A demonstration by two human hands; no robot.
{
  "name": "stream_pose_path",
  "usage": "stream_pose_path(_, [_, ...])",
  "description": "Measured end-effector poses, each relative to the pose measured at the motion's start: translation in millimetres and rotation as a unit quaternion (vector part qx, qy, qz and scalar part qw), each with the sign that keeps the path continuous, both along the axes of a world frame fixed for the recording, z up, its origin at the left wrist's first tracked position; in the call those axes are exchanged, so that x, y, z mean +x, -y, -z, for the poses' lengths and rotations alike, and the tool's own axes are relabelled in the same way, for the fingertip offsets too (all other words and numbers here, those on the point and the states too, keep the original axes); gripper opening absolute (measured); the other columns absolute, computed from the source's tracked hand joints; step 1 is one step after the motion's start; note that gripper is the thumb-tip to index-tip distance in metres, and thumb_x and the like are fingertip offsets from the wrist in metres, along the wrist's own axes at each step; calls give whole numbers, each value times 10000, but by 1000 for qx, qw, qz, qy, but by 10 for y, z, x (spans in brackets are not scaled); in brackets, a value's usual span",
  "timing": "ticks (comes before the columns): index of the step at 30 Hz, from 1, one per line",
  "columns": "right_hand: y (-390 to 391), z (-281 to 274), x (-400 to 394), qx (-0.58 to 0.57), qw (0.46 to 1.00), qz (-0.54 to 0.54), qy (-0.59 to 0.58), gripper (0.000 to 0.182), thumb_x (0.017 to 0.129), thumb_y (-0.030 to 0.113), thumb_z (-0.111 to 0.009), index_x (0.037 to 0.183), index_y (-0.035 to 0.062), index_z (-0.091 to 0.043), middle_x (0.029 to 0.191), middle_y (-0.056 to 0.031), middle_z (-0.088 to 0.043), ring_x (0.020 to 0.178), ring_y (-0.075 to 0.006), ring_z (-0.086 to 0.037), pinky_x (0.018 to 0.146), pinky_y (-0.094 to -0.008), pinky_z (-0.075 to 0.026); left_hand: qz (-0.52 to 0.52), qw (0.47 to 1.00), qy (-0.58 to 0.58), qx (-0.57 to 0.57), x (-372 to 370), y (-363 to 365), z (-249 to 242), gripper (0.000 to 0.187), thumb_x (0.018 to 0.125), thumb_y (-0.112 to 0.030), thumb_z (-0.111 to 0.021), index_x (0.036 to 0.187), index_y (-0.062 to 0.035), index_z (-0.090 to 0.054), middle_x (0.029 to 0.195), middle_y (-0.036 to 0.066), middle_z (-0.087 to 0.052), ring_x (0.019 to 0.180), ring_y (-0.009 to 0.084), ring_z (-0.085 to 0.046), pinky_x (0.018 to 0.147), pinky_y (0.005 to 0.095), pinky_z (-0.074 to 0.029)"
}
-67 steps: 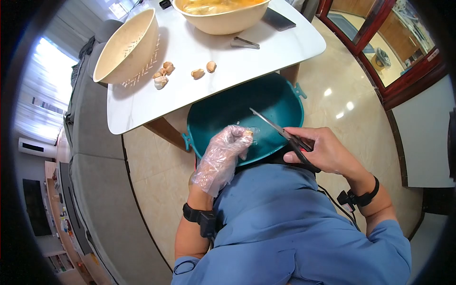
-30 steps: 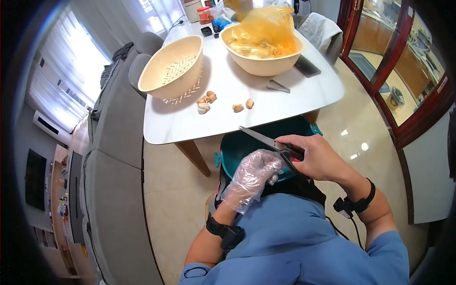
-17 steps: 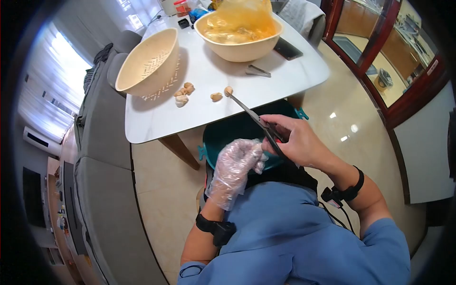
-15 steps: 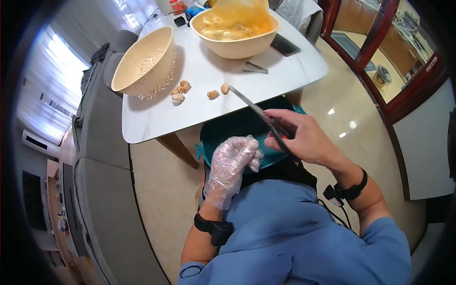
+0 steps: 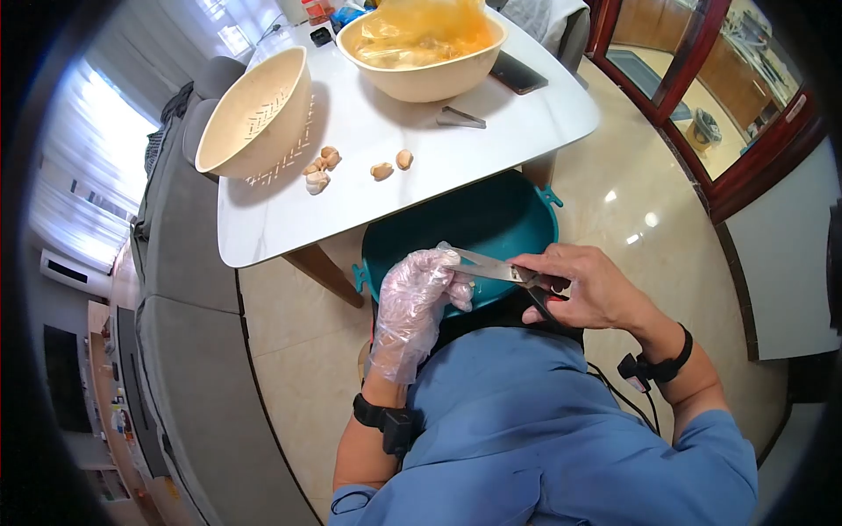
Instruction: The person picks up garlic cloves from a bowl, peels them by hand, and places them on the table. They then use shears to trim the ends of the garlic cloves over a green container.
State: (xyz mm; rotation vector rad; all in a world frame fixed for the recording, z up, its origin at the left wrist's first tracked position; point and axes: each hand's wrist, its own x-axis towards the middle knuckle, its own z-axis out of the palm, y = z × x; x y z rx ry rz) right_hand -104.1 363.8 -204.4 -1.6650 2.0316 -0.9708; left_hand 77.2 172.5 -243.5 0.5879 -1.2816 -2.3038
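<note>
My left hand (image 5: 419,285), in a clear plastic glove, is closed with its fingers curled together above the near side of a teal basin (image 5: 421,219). What it holds is hidden by the fingers. My right hand (image 5: 583,285) is bare and wrapped round the dark handles of a pair of scissors (image 5: 495,269). The blades point left, slightly parted, and their tips reach the fingertips of my left hand. On the table's near edge lie two garlic cloves (image 5: 381,171), with a small cluster of garlic (image 5: 321,164) to their left.
The white table (image 5: 368,131) also bears a beige slotted basket (image 5: 224,145), a beige bowl (image 5: 438,83) with an orange-stained plastic bag, tweezers (image 5: 461,118) and a dark phone (image 5: 518,73). A grey sofa (image 5: 189,377) stands at left, a red-framed glass door (image 5: 684,105) at right.
The scissors have swung from pointing up toward the table to lying nearly level, their tips now at my left hand. My right hand has moved slightly right and down. The view has shifted slightly.
</note>
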Motion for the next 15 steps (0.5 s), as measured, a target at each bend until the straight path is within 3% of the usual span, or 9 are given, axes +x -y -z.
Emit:
stream_pose_path(5, [-2,37,-29,-1,1000,-4,-18,673,708,301,-958,1315,129,-722,795,-76,-644,699,-228,-612,680,-335,-512,33,999,-25,-21,17,21,-1,192,1027,-134,-661,1103,41,-672,887,110,-661,734,173,-638,676,300,-544])
stream_pose_path(8, [-19,75,-55,0,1000,-7,-2,627,746,359,-927,1305,150,-735,749,-92,-630,684,-268,-615,671,-360,-508,39,999,-22,-23,26,7,32,199,1023,-125,-659,1116,50,-671,889,117,-663,736,176,-637,689,303,-549])
stream_pose_path(15, [-36,11,-45,30,999,-12,7,640,750,371,-926,1297,98,-737,717,-120,-638,639,-266,-610,651,-361,-510,36,999,-10,5,18,-31,46,177,1017,-103,-659,1091,58,-668,898,134,-683,740,180,-642,697,311,-554])
